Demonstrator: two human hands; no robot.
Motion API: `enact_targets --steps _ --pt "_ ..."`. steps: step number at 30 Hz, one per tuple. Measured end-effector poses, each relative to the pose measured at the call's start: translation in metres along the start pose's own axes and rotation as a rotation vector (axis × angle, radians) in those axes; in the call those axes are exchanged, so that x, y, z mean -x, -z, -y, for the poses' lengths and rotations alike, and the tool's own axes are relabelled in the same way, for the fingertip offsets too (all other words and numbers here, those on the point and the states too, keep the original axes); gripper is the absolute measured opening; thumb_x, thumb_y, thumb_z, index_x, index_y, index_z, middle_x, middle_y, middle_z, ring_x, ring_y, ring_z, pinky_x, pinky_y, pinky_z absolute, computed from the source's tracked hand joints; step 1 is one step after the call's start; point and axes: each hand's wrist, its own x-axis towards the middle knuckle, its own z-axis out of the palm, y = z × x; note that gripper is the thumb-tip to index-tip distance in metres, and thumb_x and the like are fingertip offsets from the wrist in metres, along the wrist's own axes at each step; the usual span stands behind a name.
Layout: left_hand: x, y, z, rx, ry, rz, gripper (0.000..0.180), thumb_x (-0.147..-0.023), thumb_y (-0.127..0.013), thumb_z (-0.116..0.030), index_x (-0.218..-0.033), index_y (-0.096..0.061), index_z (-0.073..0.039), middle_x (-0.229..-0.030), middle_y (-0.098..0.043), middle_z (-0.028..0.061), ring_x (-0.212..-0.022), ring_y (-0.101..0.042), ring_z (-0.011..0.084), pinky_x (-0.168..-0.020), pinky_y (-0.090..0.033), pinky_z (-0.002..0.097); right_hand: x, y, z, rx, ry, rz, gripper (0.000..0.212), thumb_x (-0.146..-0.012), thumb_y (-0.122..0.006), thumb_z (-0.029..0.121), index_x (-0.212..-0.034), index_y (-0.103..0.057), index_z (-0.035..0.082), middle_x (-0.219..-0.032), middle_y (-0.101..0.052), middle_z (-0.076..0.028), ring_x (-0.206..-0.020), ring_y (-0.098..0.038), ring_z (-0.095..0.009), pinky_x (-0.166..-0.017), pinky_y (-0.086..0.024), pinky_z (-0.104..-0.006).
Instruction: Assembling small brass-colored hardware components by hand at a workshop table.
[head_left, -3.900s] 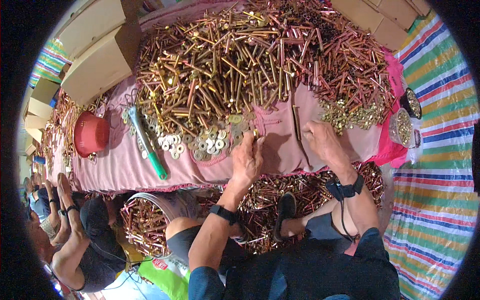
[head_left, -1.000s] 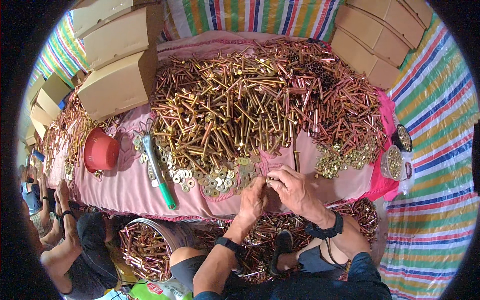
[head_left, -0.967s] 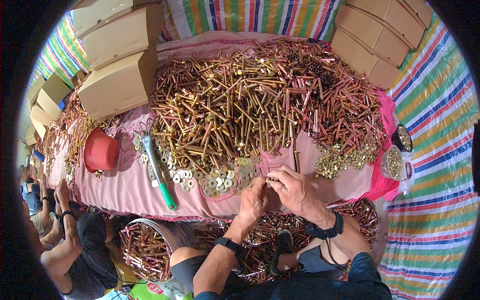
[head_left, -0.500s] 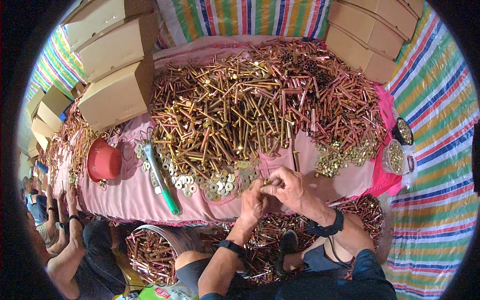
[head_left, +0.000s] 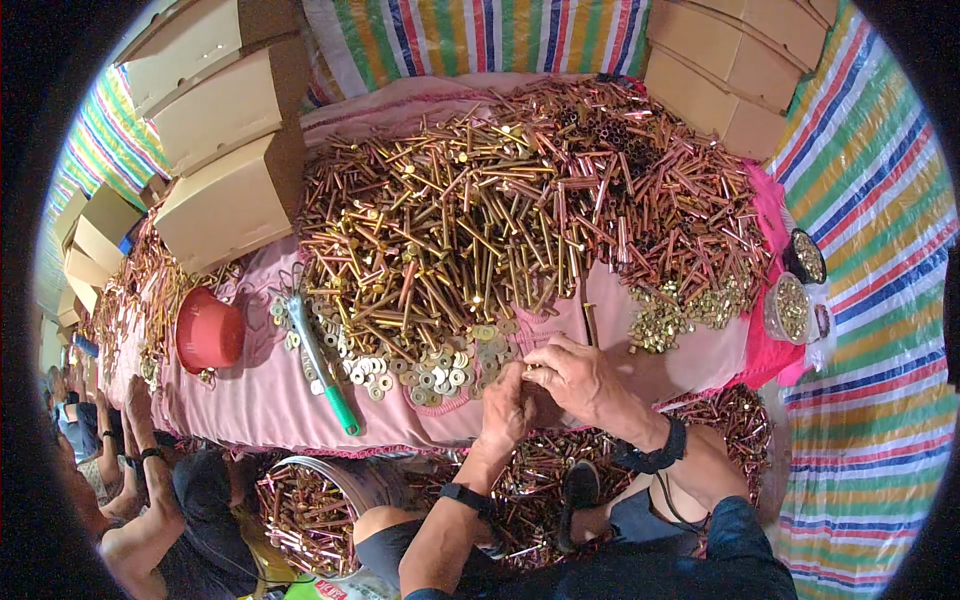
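Note:
Over the front edge of the pink-covered table (head_left: 270, 405), my two hands meet at the fingertips. The fingers of my right hand (head_left: 578, 382) pinch a small brass-coloured metal piece (head_left: 531, 368), mostly hidden by the fingers. My left hand (head_left: 508, 405) is closed just beside it, fingers curled; what it grips is hidden. Just beyond my hands lie flat round washers (head_left: 440, 375) and a large heap of brass and coppery bolts (head_left: 450, 230). A single bolt (head_left: 589, 322) stands out behind my right hand. Small brass nuts (head_left: 665, 320) lie to the right.
A green-handled tool (head_left: 340, 408) and a red bowl (head_left: 210, 330) are on the left. Cardboard boxes (head_left: 225, 205) stack behind them. Clear tubs of nuts (head_left: 790, 308) sit at right. Below, a bucket (head_left: 325, 465) holds bolts. A co-worker's arms (head_left: 150, 470) reach in at far left.
My hands stay together at nearly the same spot, the fingers shifting slightly around the small piece. The co-worker's hands at far left have moved a little. The whole view has shifted slightly.

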Motion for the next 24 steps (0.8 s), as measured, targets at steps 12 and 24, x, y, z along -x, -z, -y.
enact_targets --steps 12,24 --pt "0.004 0.007 0.004 -0.078 0.028 -0.01 0.02 -0.083 -0.058 0.003 -0.103 -0.056 -0.002 -0.087 -0.06 0.0225 -0.077 -0.065 0.0442 -0.066 -0.051 0.045 0.001 -0.001 0.009 -0.097 -0.299 0.035 0.029 -0.087 -0.082 0.023 -0.091 -0.063 0.002 -0.084 -0.066 -0.012 -0.072 -0.068 -0.028 -0.062 -0.054 -0.0398" --pt "0.0 0.012 -0.014 -0.201 0.086 -0.06 0.012 -0.099 -0.065 -0.011 -0.099 -0.056 -0.001 -0.075 -0.059 0.0247 -0.066 -0.063 0.0436 -0.059 -0.049 0.0442 0.007 0.015 0.0 -0.327 -0.36 -0.008 0.046 -0.091 -0.08 0.038 -0.072 -0.059 0.002 -0.061 -0.058 -0.007 -0.054 -0.056 -0.017 -0.05 -0.043 -0.0347"
